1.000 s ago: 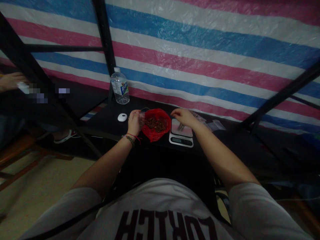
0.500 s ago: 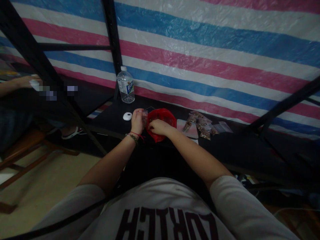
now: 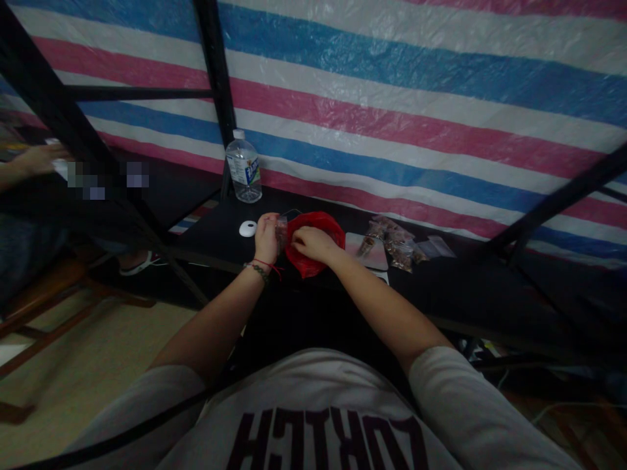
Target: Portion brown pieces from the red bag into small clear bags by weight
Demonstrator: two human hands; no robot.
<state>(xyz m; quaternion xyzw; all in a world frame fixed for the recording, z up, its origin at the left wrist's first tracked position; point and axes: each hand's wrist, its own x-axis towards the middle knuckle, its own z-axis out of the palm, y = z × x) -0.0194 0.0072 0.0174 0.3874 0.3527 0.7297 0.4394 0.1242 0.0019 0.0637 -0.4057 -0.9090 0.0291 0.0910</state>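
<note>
Left hand (image 3: 267,236): pinches small clear bag (image 3: 281,233) upright at rim of red bag (image 3: 313,243) | Right hand (image 3: 313,243): moved off scale (image 3: 369,251) into red bag, fingers curled, contents hidden; picking more pieces | Filled packets (image 3: 396,251): beside scale on surface (image 3: 215,236).

A dark surface (image 3: 441,287) mid-frame carries a water bottle (image 3: 243,168), white disc (image 3: 247,228), red bag (image 3: 313,245), scale (image 3: 369,251) and small packets (image 3: 399,248).
</note>
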